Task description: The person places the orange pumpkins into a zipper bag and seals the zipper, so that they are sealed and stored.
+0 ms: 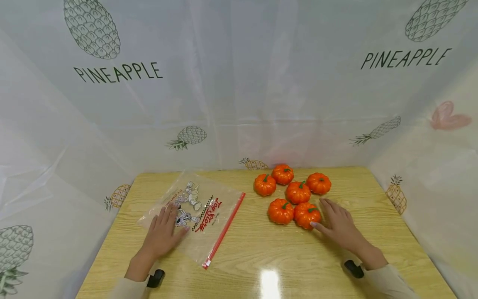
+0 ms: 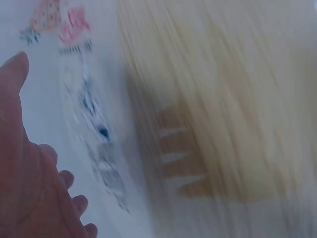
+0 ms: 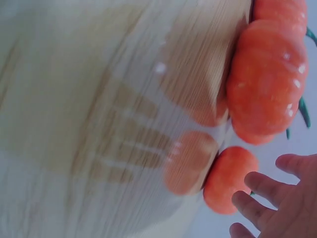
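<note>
Fingers loose, nothing gripped

The left hand (image 1: 162,232) is over the clear bag (image 1: 203,216), which lies toward the worktop's (image 1: 254,257) left edge, one corner near the far edge. The right hand (image 1: 341,226) is beside the nearest right pumpkin (image 1: 307,215) in a six-strong cluster toward the far edge; whether the thumb touches is unclear. To grasp it well, curl thumb and fingers round its sides, without nudging its neighbours.
</note>
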Demonstrator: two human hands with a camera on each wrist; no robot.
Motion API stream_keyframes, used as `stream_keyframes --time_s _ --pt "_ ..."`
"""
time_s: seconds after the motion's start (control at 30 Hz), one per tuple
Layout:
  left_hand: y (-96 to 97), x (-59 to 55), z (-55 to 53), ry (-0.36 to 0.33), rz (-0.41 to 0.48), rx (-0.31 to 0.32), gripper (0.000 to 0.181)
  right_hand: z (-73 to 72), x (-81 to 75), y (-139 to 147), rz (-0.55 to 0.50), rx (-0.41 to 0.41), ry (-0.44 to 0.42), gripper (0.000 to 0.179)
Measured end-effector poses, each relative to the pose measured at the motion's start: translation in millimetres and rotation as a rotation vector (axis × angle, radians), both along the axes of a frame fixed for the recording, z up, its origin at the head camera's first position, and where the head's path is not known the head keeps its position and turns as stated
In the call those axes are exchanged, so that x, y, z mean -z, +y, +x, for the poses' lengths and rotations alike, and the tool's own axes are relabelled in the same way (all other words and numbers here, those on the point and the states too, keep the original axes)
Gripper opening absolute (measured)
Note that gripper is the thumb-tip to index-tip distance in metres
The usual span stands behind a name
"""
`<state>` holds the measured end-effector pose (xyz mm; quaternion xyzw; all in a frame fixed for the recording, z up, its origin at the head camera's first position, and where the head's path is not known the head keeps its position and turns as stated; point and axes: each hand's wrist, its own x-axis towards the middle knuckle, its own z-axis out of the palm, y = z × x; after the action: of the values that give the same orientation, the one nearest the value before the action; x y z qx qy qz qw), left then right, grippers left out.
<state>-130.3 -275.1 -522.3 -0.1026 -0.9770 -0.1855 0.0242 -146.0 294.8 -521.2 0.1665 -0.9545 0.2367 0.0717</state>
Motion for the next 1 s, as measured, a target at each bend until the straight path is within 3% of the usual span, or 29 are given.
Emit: stream_keyframes --time_s 0.33,0.57,0.73,1.0 --pt "44.0 -0.8 8.4 0.014 -0.034 0.085 0.088 -3.6 3.1 -12 -0.031 -0.013 0.012 0.092" --pt "69.3 -2.7 17.6 -0.033 -0.025 0.146 0.090 -3.7 5.1 -17 -0.058 -0.002 -0.009 0.091" --pt "83.3 -1.1 24.7 -0.056 -0.036 0.198 0.087 -4.4 6.4 -19 -0.068 -0.004 -0.005 0.089" --pt "95.8 1.4 36.1 -0.027 -0.058 0.292 0.078 -5.5 10.0 -22 -0.097 -0.011 -0.011 0.089"
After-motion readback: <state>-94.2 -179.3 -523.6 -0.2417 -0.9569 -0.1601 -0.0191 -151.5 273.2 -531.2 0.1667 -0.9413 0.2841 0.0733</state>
